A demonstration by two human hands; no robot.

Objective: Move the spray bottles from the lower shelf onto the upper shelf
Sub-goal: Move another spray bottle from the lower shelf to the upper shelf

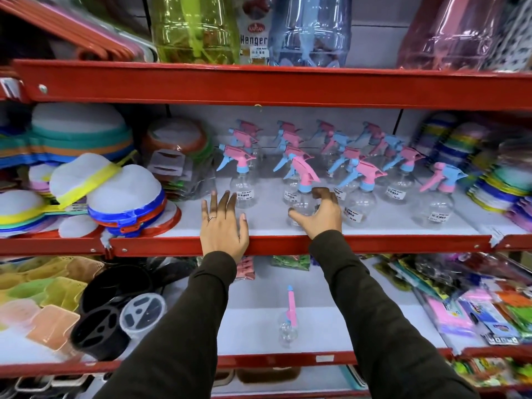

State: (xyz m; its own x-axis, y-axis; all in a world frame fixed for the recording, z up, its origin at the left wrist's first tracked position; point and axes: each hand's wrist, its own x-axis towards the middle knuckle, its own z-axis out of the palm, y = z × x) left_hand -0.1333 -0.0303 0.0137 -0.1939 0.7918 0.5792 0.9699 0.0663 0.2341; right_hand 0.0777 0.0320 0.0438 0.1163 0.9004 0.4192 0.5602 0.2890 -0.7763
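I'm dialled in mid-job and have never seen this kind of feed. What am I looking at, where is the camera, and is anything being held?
There is no machine here: a person in dark sleeves works with bare hands, and the single wide camera sits on their head, looking forward and down. You see red shop shelves. The middle shelf holds rows of clear spray bottles with pink and blue triggers. The right hand is curled around the body of one spray bottle standing at the front of that shelf. The left hand lies open and flat on the shelf edge, holding nothing. One last bottle still stands on the lower shelf, between the arms. Sieves and tubs fill the sides.
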